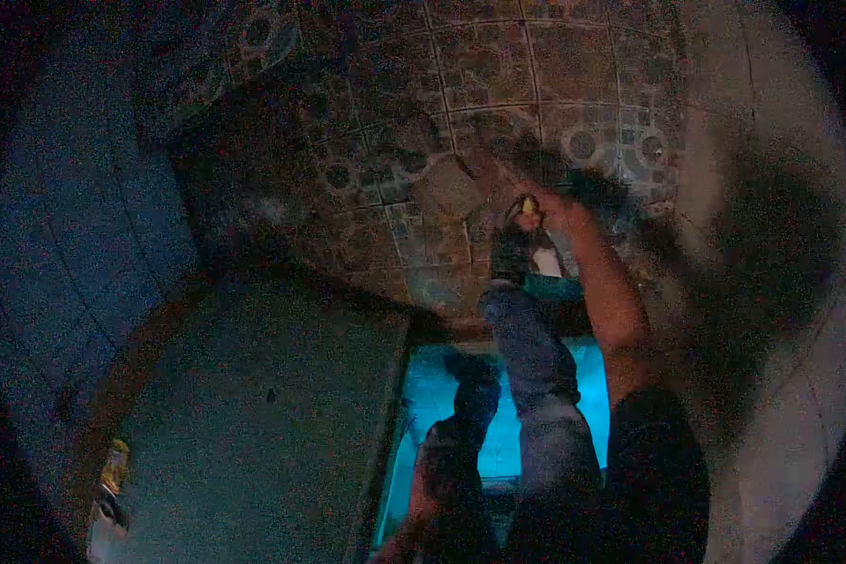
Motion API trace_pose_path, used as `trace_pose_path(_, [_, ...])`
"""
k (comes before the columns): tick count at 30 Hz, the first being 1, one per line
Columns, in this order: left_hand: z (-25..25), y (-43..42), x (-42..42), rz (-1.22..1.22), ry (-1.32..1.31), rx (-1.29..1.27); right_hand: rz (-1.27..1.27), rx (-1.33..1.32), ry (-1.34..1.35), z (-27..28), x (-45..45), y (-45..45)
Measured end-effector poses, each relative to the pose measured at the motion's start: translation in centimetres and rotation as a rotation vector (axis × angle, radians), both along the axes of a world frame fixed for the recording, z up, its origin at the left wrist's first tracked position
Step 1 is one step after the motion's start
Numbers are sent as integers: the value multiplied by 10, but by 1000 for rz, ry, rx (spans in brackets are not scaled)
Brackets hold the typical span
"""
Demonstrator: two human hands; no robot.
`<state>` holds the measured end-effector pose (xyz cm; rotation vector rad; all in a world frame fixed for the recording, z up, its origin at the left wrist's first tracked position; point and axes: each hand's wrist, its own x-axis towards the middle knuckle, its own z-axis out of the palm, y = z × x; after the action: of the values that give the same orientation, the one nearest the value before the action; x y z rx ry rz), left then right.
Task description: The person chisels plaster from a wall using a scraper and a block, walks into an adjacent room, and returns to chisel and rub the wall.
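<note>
We're leaning so right hand [517, 186] is hanging beyond the foot [543, 258] over tiled floor [489, 68], left hand [425, 489] near jeans [547, 376], maybe balancing; we can't tell either hand's fingers.

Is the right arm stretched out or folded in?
Stretched out: the right arm runs from its dark sleeve past the jeans to the right hand, over patterned tiles. Its grip is too blurred to tell.
</note>
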<state>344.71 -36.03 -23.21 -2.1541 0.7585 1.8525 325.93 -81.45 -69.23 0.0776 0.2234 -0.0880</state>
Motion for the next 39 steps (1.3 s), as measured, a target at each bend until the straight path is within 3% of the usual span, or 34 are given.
trace_pose_path(1, [-17,-16,10,14,0,-36,-2,158,-83,3,-4,8])
trace_pose_path(4, [-97,-117,68,-51,-100,-322,-83,25,-75,0,-1,46])
trace_pose_path(5, [-121,-163,86,-108,-162,-583,-169,12,-79,9,-3,56])
trace_pose_path(6, [-136,-216,100,-334,-258,-553,-253,-5,-78,18,-3,58])
trace_pose_path(7, [-148,-266,115,-388,-243,-596,-249,3,-75,0,-12,71])
trace_pose_path(9, [-200,-304,123,-703,-297,-840,-147,-11,24,9,-19,85])
trace_pose_path(10, [-216,-318,125,-699,-301,-836,-76,-25,70,14,-20,90])
trace_pose_path(12, [-241,-337,121,-1094,-110,-1068,72,-65,160,25,-18,99])
trace_pose_path(16, [-244,-347,109,-1032,74,-1235,442,-159,303,47,0,117])
trace_pose_path(17, [-243,-345,107,-824,262,-859,534,-188,324,54,6,120])
trace_pose_path(19, [-250,-320,100,-592,429,-469,675,-219,354,61,16,120])
trace_pose_path(20, [-265,-290,94,-727,234,-758,740,-239,362,63,19,125])
trace_pose_path(22, [-272,-269,90,-864,13,-1038,828,-288,404,66,25,123])
trace_pose_path(25, [-255,-266,103,-860,-67,-814,952,-363,470,72,46,103])
trace_pose_path(27, [-257,-262,101,-623,-8,-409,1050,-437,513,72,61,84])
trace_pose_path(28, [-268,-247,99,-609,-20,-404,1117,-514,514,72,73,69])
trace_pose_path(29, [-293,-216,96,-452,-77,-414,1182,-599,527,70,85,55])
trace_pose_path(30, [-321,-193,96,-368,-101,-425,1194,-805,327,57,94,42])
trace_pose_path(33, [-363,-160,104,-125,-80,-385,1389,-1690,614,57,152,-8])
trace_pose_path(34, [-364,-158,112,-59,-45,-349,1330,-1870,721,48,178,-16])
trace_pose_path(35, [-363,-152,116,-20,-25,-326,1343,-1876,718,44,204,-26])
trace_pose_path(39, [-341,-114,98,92,39,-285,891,-2288,873,12,280,-55])
